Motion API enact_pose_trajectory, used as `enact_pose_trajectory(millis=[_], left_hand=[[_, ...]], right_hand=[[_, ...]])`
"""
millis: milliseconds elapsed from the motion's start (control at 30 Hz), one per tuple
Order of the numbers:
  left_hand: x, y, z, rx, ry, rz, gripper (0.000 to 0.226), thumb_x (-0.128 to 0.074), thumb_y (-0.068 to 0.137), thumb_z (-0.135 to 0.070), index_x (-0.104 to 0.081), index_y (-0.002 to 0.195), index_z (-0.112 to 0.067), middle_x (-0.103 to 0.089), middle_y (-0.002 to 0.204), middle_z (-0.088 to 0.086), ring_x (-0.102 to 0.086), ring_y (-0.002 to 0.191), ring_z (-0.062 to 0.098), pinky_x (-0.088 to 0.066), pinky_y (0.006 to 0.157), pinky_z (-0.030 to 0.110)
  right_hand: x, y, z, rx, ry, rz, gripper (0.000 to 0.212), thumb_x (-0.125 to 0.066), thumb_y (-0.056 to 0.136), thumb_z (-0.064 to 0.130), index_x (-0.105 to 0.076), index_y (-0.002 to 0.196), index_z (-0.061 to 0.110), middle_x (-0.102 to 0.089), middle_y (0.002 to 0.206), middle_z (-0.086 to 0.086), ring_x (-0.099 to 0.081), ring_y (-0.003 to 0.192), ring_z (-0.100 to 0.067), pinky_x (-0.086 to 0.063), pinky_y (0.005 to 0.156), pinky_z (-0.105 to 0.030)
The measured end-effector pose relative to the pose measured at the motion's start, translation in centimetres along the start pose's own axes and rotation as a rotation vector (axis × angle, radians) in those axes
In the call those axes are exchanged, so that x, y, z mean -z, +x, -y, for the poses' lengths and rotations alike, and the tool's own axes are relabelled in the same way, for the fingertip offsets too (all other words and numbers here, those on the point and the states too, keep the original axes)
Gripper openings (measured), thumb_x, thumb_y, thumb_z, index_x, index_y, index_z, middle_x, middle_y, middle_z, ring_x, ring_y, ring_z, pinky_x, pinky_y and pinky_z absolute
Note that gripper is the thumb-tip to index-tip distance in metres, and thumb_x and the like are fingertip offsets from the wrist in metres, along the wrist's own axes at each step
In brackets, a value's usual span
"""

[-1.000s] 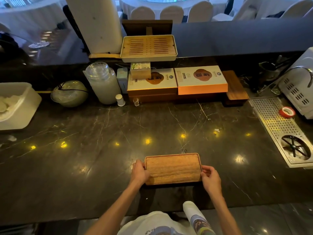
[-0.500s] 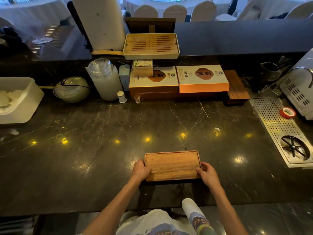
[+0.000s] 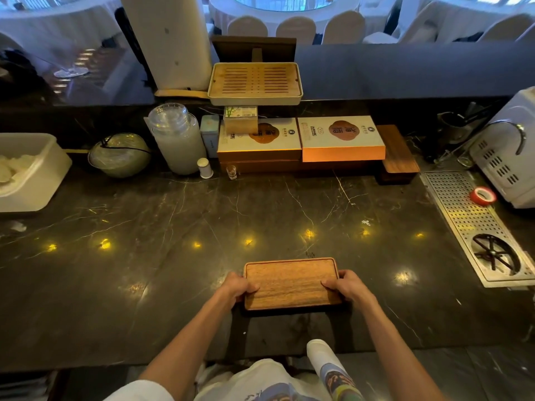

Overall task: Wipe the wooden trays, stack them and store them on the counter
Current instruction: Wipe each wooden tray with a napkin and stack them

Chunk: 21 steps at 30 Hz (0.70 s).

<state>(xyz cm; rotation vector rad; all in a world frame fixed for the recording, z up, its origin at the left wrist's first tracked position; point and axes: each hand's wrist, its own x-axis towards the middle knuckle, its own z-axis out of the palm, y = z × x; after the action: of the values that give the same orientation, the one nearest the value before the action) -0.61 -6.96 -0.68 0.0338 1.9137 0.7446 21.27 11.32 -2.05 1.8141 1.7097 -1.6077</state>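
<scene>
A small brown wooden tray [image 3: 291,283] lies flat on the dark marble counter [image 3: 173,270] near its front edge. My left hand [image 3: 236,286] grips the tray's left end and my right hand [image 3: 346,285] grips its right end, thumbs on top. Another wooden tray [image 3: 396,150] rests on a dark block at the back right, beside the gift boxes. A pale slatted tea tray [image 3: 254,82] sits higher up on the back ledge.
Two orange-and-white gift boxes [image 3: 341,137] stand at the back. A large glass jar [image 3: 176,137], a round green bowl [image 3: 120,153] and a white tub [image 3: 26,172] line the back left. A perforated metal drain [image 3: 474,224] with red tape [image 3: 482,195] is on the right.
The tray and both hands have shifted slightly away from me across the counter. My thumbs have slid further onto the tray's top surface.
</scene>
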Motion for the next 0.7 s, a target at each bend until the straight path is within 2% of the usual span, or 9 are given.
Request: enact_pose_trajectory(millis=[100, 200, 300, 400, 433, 533, 600, 700], left_hand=[[0.7, -0.2, -0.4, 0.024, -0.068, 0.050, 0.028, -0.068, 0.085, -0.002, -0.061, 0.112, 0.000, -0.067, 0.116, 0.015, -0.065, 0.106, 0.027, -0.055, 0.093, 0.040], [2.1, -0.8, -0.7, -0.063, -0.092, 0.051, 0.034, -0.070, 0.084, -0.004, -0.050, 0.113, -0.006, -0.058, 0.113, 0.009, -0.058, 0.095, 0.019, -0.051, 0.075, 0.031], [3.7, -0.9, -0.5, -0.249, -0.040, 0.018, 0.049, -0.070, 0.083, -0.002, -0.038, 0.119, -0.011, -0.050, 0.117, 0.005, -0.050, 0.111, 0.019, -0.049, 0.081, 0.029], [4.7, -0.8, 0.6, -0.441, 0.040, -0.038, 0.052, -0.071, 0.080, 0.003, -0.037, 0.117, -0.009, -0.047, 0.123, 0.008, -0.049, 0.118, 0.019, -0.050, 0.098, 0.037], [4.8, -0.7, 1.2, -0.483, 0.071, -0.053, 0.051, -0.071, 0.079, 0.003, -0.038, 0.115, -0.010, -0.047, 0.122, 0.008, -0.050, 0.117, 0.018, -0.049, 0.100, 0.036], [4.6, -0.7, 2.9, -0.575, 0.228, -0.109, 0.047, -0.069, 0.075, 0.007, -0.040, 0.105, -0.015, -0.043, 0.109, 0.000, -0.051, 0.103, 0.018, -0.051, 0.082, 0.027], [4.1, -0.9, 3.4, -0.672, 0.391, -0.142, 0.044, -0.063, 0.072, 0.008, -0.041, 0.104, -0.015, -0.041, 0.105, -0.004, -0.048, 0.097, 0.017, -0.048, 0.074, 0.025], [3.1, -1.4, 3.3, -0.834, 0.710, -0.217, 0.047, -0.061, 0.072, -0.004, -0.046, 0.114, -0.017, -0.046, 0.116, -0.002, -0.045, 0.104, 0.017, -0.048, 0.088, 0.030]], right_hand=[[0.5, 0.3, 0.4, 0.016, -0.010, 0.017, 0.066, -0.076, 0.080, 0.027, -0.046, 0.135, 0.006, -0.059, 0.118, -0.008, -0.058, 0.106, -0.023, -0.050, 0.088, -0.037], [0.5, -0.1, 0.5, 0.139, 0.050, 0.028, 0.073, -0.077, 0.080, 0.026, -0.040, 0.140, 0.009, -0.055, 0.129, -0.007, -0.055, 0.115, -0.024, -0.046, 0.095, -0.038], [-0.1, -1.0, 0.4, 0.278, 0.118, 0.017, 0.071, -0.077, 0.080, 0.026, -0.038, 0.139, 0.018, -0.050, 0.126, 0.002, -0.051, 0.114, -0.016, -0.048, 0.093, -0.035], [-1.3, -1.5, -0.2, 0.396, 0.092, -0.046, 0.064, -0.077, 0.079, 0.019, -0.043, 0.133, 0.020, -0.050, 0.126, 0.004, -0.052, 0.117, -0.015, -0.049, 0.097, -0.035], [-1.8, -1.6, -0.5, 0.428, 0.057, -0.069, 0.062, -0.077, 0.078, 0.017, -0.045, 0.131, 0.020, -0.052, 0.125, 0.004, -0.053, 0.117, -0.014, -0.049, 0.098, -0.034], [-3.0, -1.8, -1.7, 0.503, -0.035, -0.125, 0.053, -0.078, 0.077, 0.013, -0.050, 0.120, 0.026, -0.053, 0.116, 0.009, -0.056, 0.110, -0.012, -0.046, 0.087, -0.020], [-3.5, -2.1, -2.1, 0.528, -0.044, -0.140, 0.052, -0.079, 0.076, 0.009, -0.048, 0.113, 0.029, -0.049, 0.110, 0.013, -0.056, 0.106, -0.012, -0.046, 0.082, -0.017], [-4.0, -2.7, -1.9, 0.584, -0.094, -0.179, 0.056, -0.075, 0.078, 0.006, -0.046, 0.120, 0.028, -0.048, 0.118, 0.010, -0.053, 0.111, -0.010, -0.047, 0.098, -0.026]])
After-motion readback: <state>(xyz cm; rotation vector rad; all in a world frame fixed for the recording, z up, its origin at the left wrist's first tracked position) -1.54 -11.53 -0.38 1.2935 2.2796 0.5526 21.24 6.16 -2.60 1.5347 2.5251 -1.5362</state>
